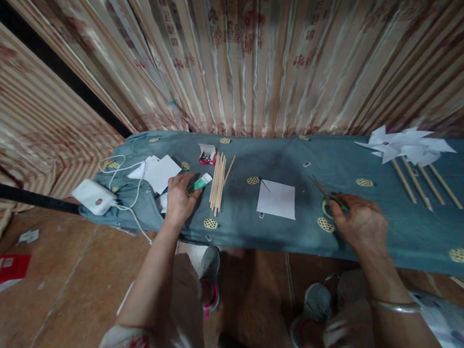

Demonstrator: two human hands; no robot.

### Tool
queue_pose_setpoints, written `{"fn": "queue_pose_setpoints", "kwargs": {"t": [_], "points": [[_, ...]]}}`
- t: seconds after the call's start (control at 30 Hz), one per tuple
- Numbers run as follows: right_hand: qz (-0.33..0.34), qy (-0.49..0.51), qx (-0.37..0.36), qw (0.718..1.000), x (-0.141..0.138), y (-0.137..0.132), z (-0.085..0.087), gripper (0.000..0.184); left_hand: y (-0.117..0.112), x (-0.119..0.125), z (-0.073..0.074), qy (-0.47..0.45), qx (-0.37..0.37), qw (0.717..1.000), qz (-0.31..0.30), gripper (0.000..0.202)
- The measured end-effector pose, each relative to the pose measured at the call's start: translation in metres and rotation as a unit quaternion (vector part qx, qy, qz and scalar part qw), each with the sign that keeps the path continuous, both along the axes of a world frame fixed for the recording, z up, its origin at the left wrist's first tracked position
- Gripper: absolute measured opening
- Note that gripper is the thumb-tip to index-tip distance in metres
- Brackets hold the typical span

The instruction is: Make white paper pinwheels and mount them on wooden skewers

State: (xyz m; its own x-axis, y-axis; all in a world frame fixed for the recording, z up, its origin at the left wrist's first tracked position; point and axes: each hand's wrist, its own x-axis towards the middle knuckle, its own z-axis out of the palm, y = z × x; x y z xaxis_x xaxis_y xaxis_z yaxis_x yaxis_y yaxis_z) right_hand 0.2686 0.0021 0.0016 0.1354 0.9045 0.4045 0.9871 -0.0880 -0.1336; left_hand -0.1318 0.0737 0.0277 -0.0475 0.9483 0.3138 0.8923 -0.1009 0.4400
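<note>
My left hand [180,198] is closed around a green and white glue stick [200,183], just left of a bundle of wooden sticks [217,183]. On the right, my right hand [361,222] grips the green handles of a pair of scissors [323,190], whose blades point away to the left over the cloth. Between the hands lies a white square of paper [277,201] with a thin dark line at its upper left corner. Several more white sheets [164,173] lie beyond my left hand, partly hidden by it.
A small open red and white box [207,155] of metal bits stands behind the sticks. White paper pinwheels [407,146] on sticks lie at the right. A white device [94,197] with cables sits at the left end of the cloth-covered table [244,231]. Curtains hang behind.
</note>
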Motion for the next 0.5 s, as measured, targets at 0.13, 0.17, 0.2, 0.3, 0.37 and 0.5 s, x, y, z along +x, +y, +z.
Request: {"fn": "queue_pose_setpoints", "kwargs": {"t": [0.13,0.17,0.2,0.3,0.37,0.5], "points": [[0.004,0.032,0.007,0.999,-0.003,0.004,-0.003,0.04,-0.009,-0.015,-0.01,0.089,-0.07,0.993,-0.009,0.039],[0.005,0.041,0.012,0.999,-0.003,0.004,-0.003,0.04,-0.01,-0.016,-0.011,0.095,-0.079,0.992,-0.009,0.038],[0.006,0.051,0.017,0.999,-0.004,0.004,-0.002,0.04,-0.01,-0.015,-0.011,0.096,-0.081,0.992,-0.007,0.038],[0.018,0.101,0.046,0.994,-0.012,0.005,0.004,0.04,-0.011,-0.004,-0.006,0.04,-0.053,0.998,-0.011,0.037],[0.033,0.16,0.066,0.984,-0.023,0.005,0.009,0.039,-0.013,0.013,-0.001,-0.061,-0.032,0.997,-0.038,0.039],[0.055,0.408,0.033,0.911,-0.06,0.004,0.014,0.031,-0.03,0.072,0.007,-0.337,-0.111,0.924,-0.14,0.046]]}}
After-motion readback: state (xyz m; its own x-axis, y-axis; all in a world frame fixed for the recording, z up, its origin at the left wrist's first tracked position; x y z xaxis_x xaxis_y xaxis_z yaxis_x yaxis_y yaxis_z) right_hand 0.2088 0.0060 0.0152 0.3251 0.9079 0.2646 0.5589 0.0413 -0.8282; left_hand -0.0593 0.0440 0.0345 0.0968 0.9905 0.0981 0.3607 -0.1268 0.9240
